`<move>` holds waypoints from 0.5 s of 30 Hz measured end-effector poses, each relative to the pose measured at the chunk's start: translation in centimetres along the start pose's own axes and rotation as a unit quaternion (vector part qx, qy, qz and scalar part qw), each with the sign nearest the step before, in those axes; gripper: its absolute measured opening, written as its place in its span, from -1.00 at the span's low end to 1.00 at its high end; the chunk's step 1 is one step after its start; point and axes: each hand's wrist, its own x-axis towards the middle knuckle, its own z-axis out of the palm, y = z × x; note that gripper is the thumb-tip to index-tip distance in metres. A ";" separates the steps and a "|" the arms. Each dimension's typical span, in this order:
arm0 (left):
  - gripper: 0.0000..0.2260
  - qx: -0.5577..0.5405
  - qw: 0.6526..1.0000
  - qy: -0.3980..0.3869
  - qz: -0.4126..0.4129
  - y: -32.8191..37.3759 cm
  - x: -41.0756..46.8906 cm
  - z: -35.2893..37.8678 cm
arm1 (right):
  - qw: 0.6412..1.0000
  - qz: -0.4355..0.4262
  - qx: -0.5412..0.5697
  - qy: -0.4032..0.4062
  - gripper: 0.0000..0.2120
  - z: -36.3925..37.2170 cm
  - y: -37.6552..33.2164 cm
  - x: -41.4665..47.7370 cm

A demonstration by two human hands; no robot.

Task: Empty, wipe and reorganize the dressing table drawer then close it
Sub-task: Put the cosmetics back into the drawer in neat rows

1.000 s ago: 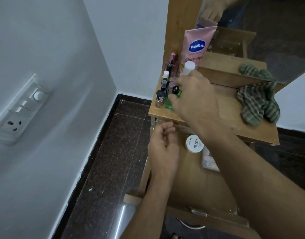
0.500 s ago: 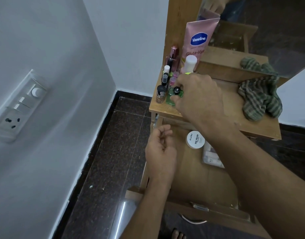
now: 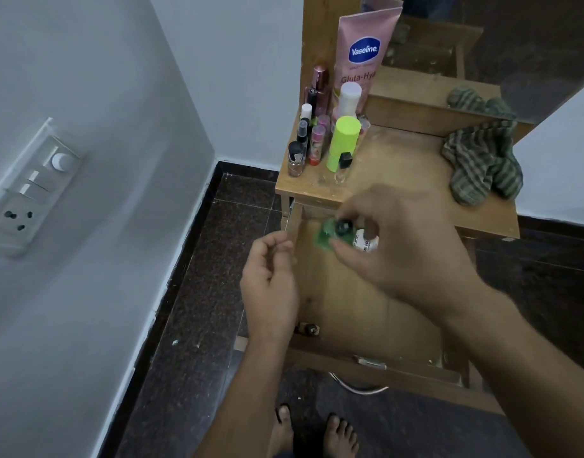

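Pinching one small green bottle (image 3: 327, 234) with a round black cap, the right hand (image 3: 406, 249) hovers over the open wooden drawer (image 3: 350, 309), thumb and fingers curled round it. The left hand (image 3: 271, 285) hangs at the drawer's left wall, fingers loosely curled, holding nothing. Inside lie one white jar (image 3: 366, 242) and one brown bottle (image 3: 309, 329). On the table (image 3: 399, 160) are one pink tube (image 3: 363, 51) and one striped cloth (image 3: 482, 166).

A pink tube (image 3: 363, 51) at the back of the tabletop (image 3: 399, 166) bears the brand name "Vaseline" in white on a blue badge, with "Gluta-Hya" printed beneath. Dark lettering on a white jar (image 3: 366, 243) in the drawer (image 3: 350, 309) is partly hidden and unreadable.
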 end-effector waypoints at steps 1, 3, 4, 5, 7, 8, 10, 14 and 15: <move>-0.83 0.015 1.000 -0.021 0.001 -0.4 -0.2 -0.1 | 1.000 0.011 0.006 -0.028 -0.87 0.8 0.3 -1.7; -0.78 0.062 0.995 -0.079 0.001 -1.1 -0.7 0.0 | 0.996 0.046 0.014 -0.070 -0.81 2.5 1.0 -4.8; -0.76 0.090 0.990 -0.109 -0.003 -1.5 -0.9 0.0 | 0.994 0.059 0.012 -0.088 -0.77 3.5 1.5 -6.0; -0.73 0.120 0.983 -0.140 -0.010 -1.9 -1.1 -0.1 | 0.992 0.068 0.008 -0.103 -0.75 4.3 1.9 -7.1; -0.67 0.195 0.961 -0.197 -0.022 -2.5 -1.4 -0.3 | 0.988 0.082 0.005 -0.131 -0.75 5.6 2.2 -8.7; -0.63 0.229 0.947 -0.222 -0.022 -2.7 -1.5 -0.3 | 0.986 0.088 0.006 -0.142 -0.77 6.1 2.3 -9.2; -0.58 0.278 0.924 -0.263 -0.017 -2.8 -1.5 -0.3 | 0.982 0.099 0.013 -0.161 -0.80 6.7 2.3 -9.9; -0.54 0.347 0.886 -0.308 -0.006 -3.2 -0.8 -0.1 | 0.976 0.115 0.025 -0.184 -0.83 7.7 2.5 -10.3; -0.54 0.356 0.881 -0.312 -0.004 -3.3 -0.7 -0.1 | 0.976 0.114 0.030 -0.181 -0.83 7.9 2.6 -10.3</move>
